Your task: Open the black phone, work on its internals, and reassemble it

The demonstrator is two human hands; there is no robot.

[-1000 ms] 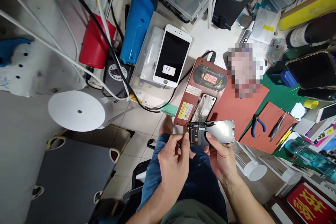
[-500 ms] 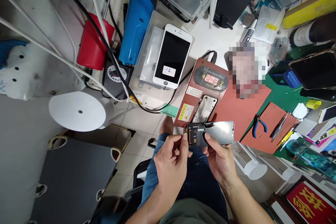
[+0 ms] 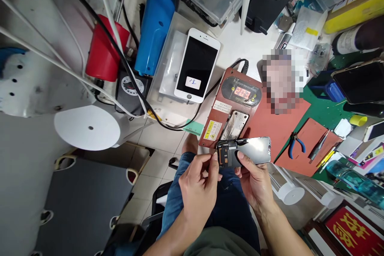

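My right hand grips a phone screen, back side up, its thumb lying across the silvery panel. A dark flex cable with copper-coloured patches covers the screen's left end. At that end my left hand is closed in a pinch, thumb and forefinger against the edge; what lies between the fingertips is too small to make out. Just beyond the screen is a reddish heating plate with a lit red display, bearing a metal-framed panel.
A white phone with a paper label lies on a clear plastic box. Blue-handled pliers rest on a red mat to the right. Cables hang across the left, near a red cup and a blue tool.
Both hands and the phone screen have shifted slightly to the right. My left hand keeps its pinch at the screen's left end, and my right hand keeps its grip.
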